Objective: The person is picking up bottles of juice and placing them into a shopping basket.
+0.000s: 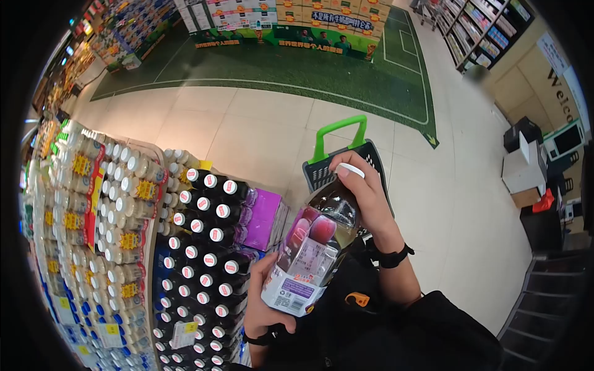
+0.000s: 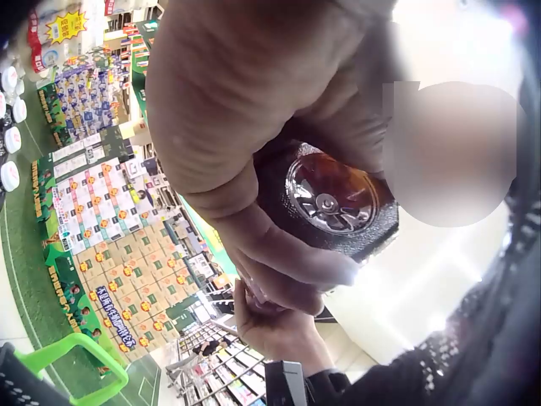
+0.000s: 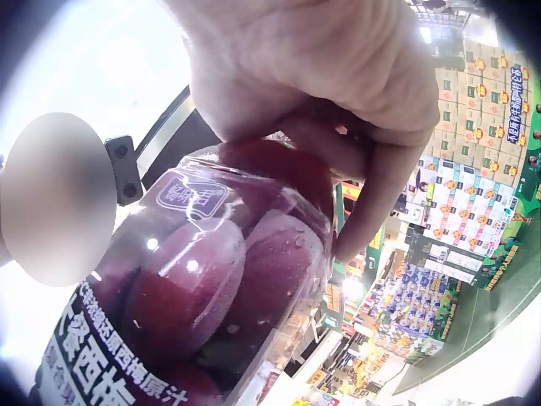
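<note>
A big plum juice bottle [image 1: 303, 253] with a white cap is held tilted in front of the body, its back label and barcode turned up toward the head camera. Around its neck, just below the cap, my right hand [image 1: 369, 191] grips it. My left hand [image 1: 263, 306] holds the lower end, fingers bent along the side. In the left wrist view the round base of the bottle [image 2: 334, 199] shows beside the palm. Printed plums and a white-lettered front label appear on the bottle [image 3: 211, 279] in the right wrist view.
Beyond the hands stands a shopping basket [image 1: 318, 173] with a green handle [image 1: 340, 127]. Rows of dark, white-capped bottles [image 1: 204, 260] fill the display on the left, beside a purple box [image 1: 263, 216]. Stacked cartons [image 1: 328, 21] stand past a green floor mat [image 1: 266, 68]. Equipment [image 1: 526, 164] is at right.
</note>
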`<action>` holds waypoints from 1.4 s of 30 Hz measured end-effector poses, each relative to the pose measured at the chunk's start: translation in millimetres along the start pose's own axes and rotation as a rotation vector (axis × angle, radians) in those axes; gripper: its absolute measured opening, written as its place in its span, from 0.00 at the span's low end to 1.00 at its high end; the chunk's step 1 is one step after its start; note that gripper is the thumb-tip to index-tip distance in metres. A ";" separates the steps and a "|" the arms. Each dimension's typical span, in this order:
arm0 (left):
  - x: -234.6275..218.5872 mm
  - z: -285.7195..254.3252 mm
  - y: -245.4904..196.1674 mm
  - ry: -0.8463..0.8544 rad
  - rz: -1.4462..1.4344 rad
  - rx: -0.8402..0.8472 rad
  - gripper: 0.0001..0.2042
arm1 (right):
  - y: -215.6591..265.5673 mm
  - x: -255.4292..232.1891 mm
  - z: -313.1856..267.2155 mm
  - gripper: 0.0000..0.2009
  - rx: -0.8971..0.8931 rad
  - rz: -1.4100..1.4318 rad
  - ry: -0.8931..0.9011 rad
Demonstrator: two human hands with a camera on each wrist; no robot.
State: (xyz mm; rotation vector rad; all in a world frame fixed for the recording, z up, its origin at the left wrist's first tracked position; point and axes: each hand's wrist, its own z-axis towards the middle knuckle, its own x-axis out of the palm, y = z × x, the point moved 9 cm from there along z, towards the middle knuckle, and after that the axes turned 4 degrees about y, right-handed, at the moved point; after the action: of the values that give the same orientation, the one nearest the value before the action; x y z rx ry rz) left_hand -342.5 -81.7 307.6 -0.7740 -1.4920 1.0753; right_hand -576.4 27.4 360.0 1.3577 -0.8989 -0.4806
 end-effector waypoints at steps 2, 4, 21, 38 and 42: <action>1.9 -2.4 -6.0 0.009 0.155 0.035 0.68 | 9.4 0.8 -2.8 0.09 -0.047 -0.058 0.025; 4.0 -2.6 -7.0 0.007 0.196 0.046 0.67 | 13.3 -1.9 -5.6 0.09 -0.042 -0.049 0.017; 16.8 22.8 -22.6 -0.013 1.076 0.218 0.56 | 21.4 -12.6 -18.8 0.12 -0.059 -0.278 0.099; 26.4 40.8 36.8 0.034 0.731 -0.105 0.42 | 65.7 23.5 -48.4 0.19 -0.431 -0.644 0.466; 26.3 40.9 16.6 -0.121 1.021 0.026 0.42 | 58.2 4.4 -42.5 0.19 -0.206 -0.746 0.358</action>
State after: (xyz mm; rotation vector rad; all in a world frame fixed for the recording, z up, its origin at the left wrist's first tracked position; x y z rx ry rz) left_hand -389.1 -60.6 302.3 -1.5427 -1.1449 1.8974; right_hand -552.0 61.6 418.8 1.4998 -0.0199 -0.8343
